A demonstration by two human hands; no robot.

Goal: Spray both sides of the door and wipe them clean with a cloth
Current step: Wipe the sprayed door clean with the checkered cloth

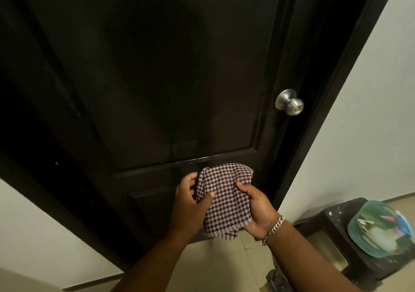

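Observation:
A dark brown panelled door (157, 71) fills most of the view, shut in its dark frame, with a round silver knob (290, 103) on its right side. In front of its lower panel I hold a red-and-white checked cloth (224, 204) between both hands. My left hand (190, 204) pinches the cloth's left edge with thumb and fingers. My right hand (256, 208), with a silver chain bracelet on the wrist, grips the cloth's right side. Wet streaks show on the door just above the cloth. No spray bottle is in view.
A dark stool (332, 231) stands against the pale wall at the lower right, with a teal plastic container (381, 228) on top. Pale walls flank the door frame on both sides. Beige floor tiles (215, 267) lie below my arms.

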